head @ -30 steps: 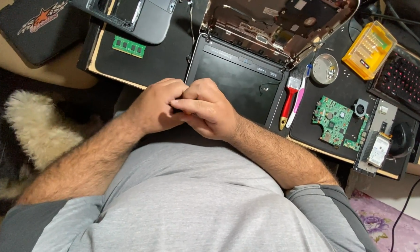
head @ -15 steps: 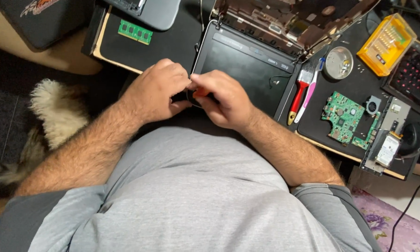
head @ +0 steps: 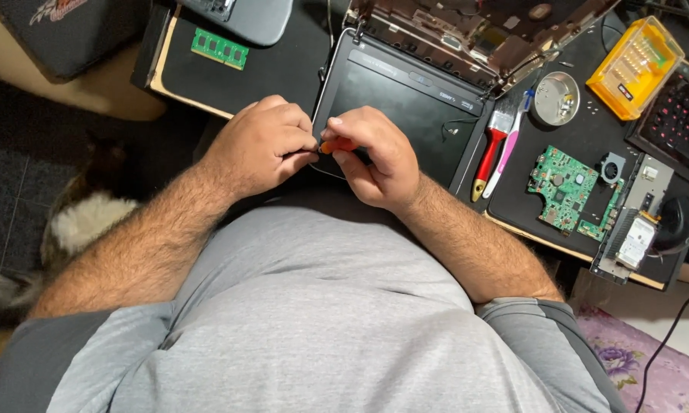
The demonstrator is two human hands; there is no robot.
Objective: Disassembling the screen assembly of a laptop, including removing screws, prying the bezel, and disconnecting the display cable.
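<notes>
My right hand (head: 375, 157) grips a small tool with an orange handle (head: 337, 144) between thumb and fingers. My left hand (head: 264, 145) is curled next to it, its fingertips meeting the tool's tip. What the left fingers pinch is hidden. Both hands hover over the near left corner of an opened black laptop's lid (head: 417, 115), whose stripped base (head: 467, 30) lies hinged behind it.
A green memory stick (head: 219, 47) lies at the far left of the black mat. Right of the laptop lie a red-handled brush (head: 491, 149), a pink toothbrush (head: 509, 141), a round metal dish (head: 555, 98), a green circuit board (head: 562, 187), a drive (head: 635, 241) and a yellow bit case (head: 633, 67).
My clasped hands have parted slightly and the orange tool handle now shows between them. The view has shifted so the desk sits farther right.
</notes>
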